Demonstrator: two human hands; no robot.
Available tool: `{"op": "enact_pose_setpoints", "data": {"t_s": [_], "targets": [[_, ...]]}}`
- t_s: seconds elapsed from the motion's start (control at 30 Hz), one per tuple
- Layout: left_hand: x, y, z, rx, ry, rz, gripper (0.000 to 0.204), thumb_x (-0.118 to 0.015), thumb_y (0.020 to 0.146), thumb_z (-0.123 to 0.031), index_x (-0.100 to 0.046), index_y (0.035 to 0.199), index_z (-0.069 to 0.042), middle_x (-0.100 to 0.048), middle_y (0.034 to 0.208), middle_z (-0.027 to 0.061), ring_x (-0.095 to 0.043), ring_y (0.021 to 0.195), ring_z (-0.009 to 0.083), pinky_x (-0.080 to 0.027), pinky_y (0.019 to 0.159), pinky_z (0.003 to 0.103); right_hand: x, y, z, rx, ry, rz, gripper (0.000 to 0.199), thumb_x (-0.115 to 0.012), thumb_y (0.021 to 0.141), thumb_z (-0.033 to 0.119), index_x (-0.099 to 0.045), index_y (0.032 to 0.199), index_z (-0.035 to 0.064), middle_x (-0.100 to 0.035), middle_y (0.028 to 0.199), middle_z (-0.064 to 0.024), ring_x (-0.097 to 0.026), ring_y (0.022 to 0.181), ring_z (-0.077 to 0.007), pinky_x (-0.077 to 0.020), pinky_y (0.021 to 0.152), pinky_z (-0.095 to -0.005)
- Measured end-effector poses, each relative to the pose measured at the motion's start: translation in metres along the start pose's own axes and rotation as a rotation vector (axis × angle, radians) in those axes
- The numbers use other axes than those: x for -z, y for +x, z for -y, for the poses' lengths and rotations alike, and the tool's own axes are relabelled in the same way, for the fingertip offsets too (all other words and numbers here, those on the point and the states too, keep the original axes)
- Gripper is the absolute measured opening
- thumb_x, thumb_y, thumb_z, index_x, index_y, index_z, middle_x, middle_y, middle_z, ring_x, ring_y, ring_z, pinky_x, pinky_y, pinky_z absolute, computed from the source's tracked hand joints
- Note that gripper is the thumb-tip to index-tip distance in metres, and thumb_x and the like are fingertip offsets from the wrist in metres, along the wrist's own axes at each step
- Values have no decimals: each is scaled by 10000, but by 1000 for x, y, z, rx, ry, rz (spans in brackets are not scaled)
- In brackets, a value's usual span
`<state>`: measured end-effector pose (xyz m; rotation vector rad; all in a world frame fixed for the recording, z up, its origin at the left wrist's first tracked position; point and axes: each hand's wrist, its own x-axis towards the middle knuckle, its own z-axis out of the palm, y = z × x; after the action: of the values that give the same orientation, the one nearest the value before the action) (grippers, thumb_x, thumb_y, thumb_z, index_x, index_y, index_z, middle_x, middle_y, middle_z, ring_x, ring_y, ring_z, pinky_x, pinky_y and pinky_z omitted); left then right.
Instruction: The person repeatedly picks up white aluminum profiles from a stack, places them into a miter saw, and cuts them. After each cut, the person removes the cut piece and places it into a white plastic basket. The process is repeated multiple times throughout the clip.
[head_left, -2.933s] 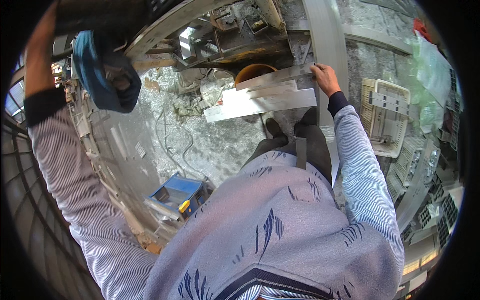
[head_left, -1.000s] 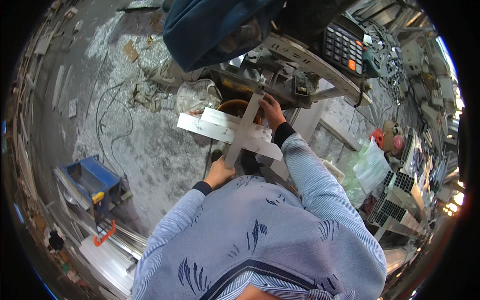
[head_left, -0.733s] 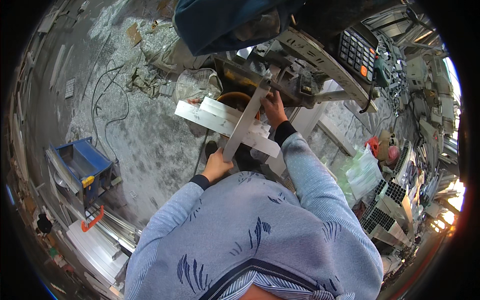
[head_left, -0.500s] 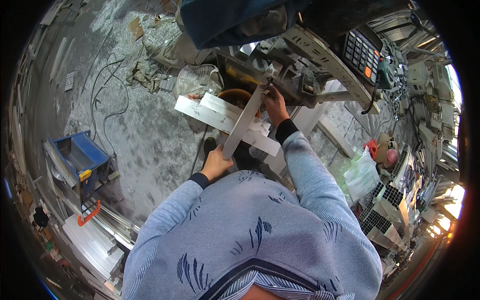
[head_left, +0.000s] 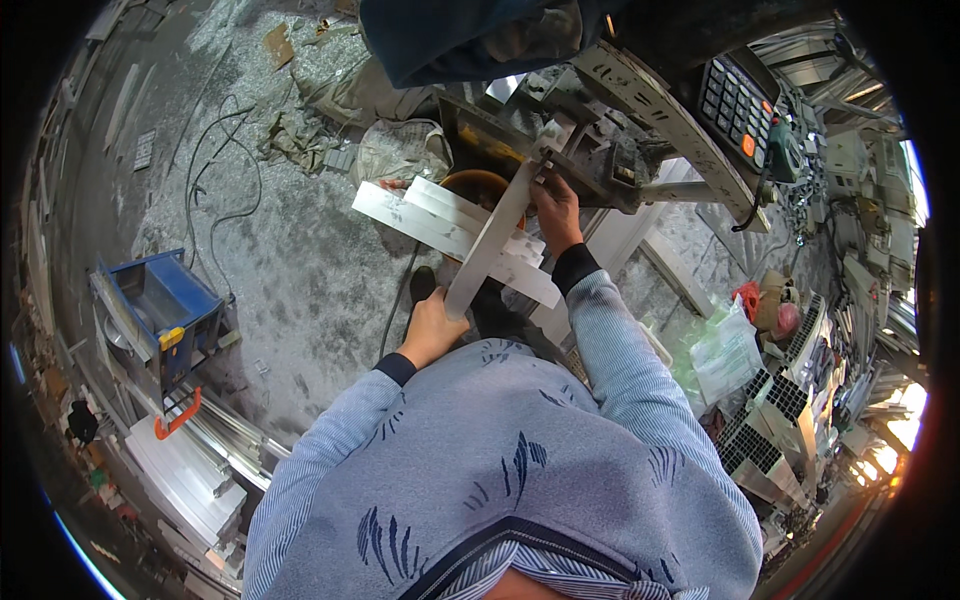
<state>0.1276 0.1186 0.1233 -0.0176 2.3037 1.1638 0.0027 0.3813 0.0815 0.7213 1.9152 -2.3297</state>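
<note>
A flat silvery metal strip [head_left: 490, 250] slants up and away from my body, its far end at the dark metal machine [head_left: 585, 165]. My left hand [head_left: 434, 328] is closed round the strip's near end. My right hand [head_left: 556, 208] grips it near the far end, beside a small dark part whose kind I cannot make out. Several similar pale strips [head_left: 430, 222] lie crosswise beneath it, over an orange-brown round rim [head_left: 478, 186]. Where the strip meets the machine is partly hidden by my right fingers.
A calculator [head_left: 735, 112] with orange keys sits by the machine's slotted metal frame [head_left: 660, 110]. On the left stands a blue machine [head_left: 165, 300] with an orange handle. A black cable [head_left: 215, 190] loops over the dusty floor. Metal offcuts and a greenish plastic sheet [head_left: 720, 350] lie right.
Both hands keep their hold on the strip, which stays in nearly the same place. The whole view has shifted slightly.
</note>
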Motion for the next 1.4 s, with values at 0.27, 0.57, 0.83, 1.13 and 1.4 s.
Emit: {"op": "enact_pose_setpoints", "data": {"t_s": [0.27,0.57,0.83,1.13,1.4], "targets": [[16,-7,-21,-15,-29,7,372,-728,750,-165,-624,1015,74,-680,927,326,-677,928,490,-553,810,499,-3,-4,2,130,-173,-27,267,-646,990,122,-652,1215,-23,-697,1004,-60,-611,863,-120,-510,785,-286],[27,8,-24,-6,56,-6,441,-790,688,-297,-701,852,102,-688,822,316,-708,816,451,-582,773,462,21,1,-14,83,-412,-144,519,-678,964,224,-556,1378,-65,-604,1373,-200,-609,1204,-292,-507,1014,-395],[-21,58,-24,-55,-122,-35,466,-771,694,-225,-623,1026,65,-692,890,276,-681,889,473,-545,759,514,80,-10,-6,213,-245,57,495,-642,988,142,-517,1433,-36,-554,1444,-169,-584,1239,-291,-513,1031,-445],[-39,107,-39,-80,-110,25,474,-809,697,-258,-685,963,116,-713,968,277,-703,957,423,-565,825,458,157,8,29,282,-350,-495,330,-607,994,224,-649,1152,-62,-645,1217,-167,-619,1137,-317,-526,960,-466],[-33,108,-59,-42,-123,19,456,-816,705,-241,-694,964,114,-721,957,264,-707,953,414,-569,825,456,173,34,47,356,-356,-464,328,-593,1003,224,-652,1153,-61,-644,1207,-170,-625,1113,-316,-529,954,-465]]}}
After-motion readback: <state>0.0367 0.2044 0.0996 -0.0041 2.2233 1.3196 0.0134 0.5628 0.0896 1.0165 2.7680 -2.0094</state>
